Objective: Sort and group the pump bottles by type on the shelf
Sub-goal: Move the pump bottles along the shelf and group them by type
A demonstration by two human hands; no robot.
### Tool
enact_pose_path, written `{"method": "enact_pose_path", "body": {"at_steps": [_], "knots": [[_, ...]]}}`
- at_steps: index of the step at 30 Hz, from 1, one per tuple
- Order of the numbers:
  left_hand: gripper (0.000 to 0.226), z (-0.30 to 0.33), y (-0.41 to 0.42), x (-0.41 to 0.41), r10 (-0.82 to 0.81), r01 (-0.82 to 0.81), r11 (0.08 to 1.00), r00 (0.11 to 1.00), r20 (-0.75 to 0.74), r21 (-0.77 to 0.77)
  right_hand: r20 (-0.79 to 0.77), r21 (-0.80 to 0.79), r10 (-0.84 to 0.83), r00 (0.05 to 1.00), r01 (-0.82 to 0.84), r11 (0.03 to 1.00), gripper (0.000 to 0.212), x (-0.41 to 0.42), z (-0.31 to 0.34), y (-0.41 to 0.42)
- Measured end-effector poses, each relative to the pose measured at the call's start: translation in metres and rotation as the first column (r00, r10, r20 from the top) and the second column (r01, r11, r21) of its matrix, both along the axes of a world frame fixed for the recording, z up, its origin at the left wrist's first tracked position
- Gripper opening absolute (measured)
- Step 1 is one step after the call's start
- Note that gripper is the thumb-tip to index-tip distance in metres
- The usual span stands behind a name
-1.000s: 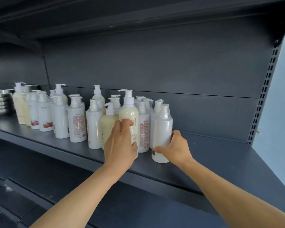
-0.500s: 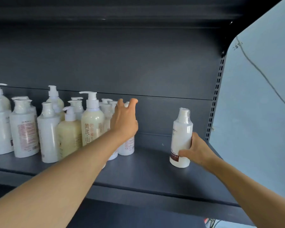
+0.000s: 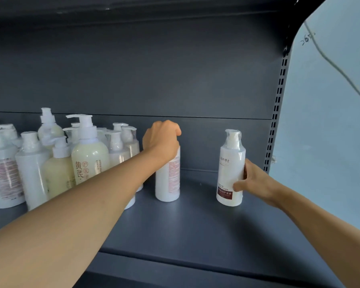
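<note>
My right hand (image 3: 252, 180) grips a white pump bottle with a dark red label (image 3: 230, 169), upright on the dark grey shelf (image 3: 195, 225) near its right end. My left hand (image 3: 161, 140) grips the top of a second white bottle (image 3: 168, 181), which stands apart from the cluster; its pump is hidden under my fingers. To the left stands a crowd of bottles: a cream-coloured pump bottle with printed characters (image 3: 89, 154), a smaller cream one (image 3: 57, 173), and several white ones (image 3: 5, 175).
The shelf's back panel (image 3: 175, 80) rises behind the bottles. A perforated upright (image 3: 277, 113) marks the shelf's right end, with a pale blue wall (image 3: 330, 121) and a cable beyond. Bare shelf surface lies between the two held bottles and toward the front edge.
My left hand has closed over the top of a white bottle and drawn it right, away from the cluster. My right hand still holds the red-labelled bottle at the right.
</note>
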State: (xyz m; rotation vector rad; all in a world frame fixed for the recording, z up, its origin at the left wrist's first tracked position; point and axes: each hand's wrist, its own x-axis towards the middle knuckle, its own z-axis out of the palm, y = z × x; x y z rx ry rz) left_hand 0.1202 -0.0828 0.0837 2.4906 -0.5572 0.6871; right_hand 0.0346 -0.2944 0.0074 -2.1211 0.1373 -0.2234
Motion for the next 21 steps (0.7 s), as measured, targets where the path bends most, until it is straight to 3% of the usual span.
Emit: {"method": "enact_pose_path", "body": {"at_steps": [11, 15, 18, 21], "knots": [[0.027, 0.000, -0.083, -0.006, -0.089, 0.088, 0.995, 0.995, 0.042, 0.036, -0.022, 0.046, 0.112, 0.993, -0.111, 0.993, 0.071, 0.004, 0.006, -0.039], [0.014, -0.002, -0.082, -0.006, -0.162, 0.158, 0.986, 0.984, 0.068, 0.055, -0.037, 0.098, 0.060, 0.998, -0.056, 0.994, 0.076, 0.009, -0.006, -0.046], [0.065, -0.007, -0.068, 0.000, -0.273, 0.271, 0.962, 0.960, -0.066, -0.032, -0.007, 0.047, -0.078, 0.997, 0.078, 0.996, 0.084, 0.011, -0.017, -0.040], [0.101, -0.023, -0.051, 0.007, -0.431, 0.339, 0.897, 0.812, -0.393, -0.283, 0.020, -0.077, -0.238, 0.971, 0.239, 0.968, 0.093, 0.015, -0.025, -0.031]]}}
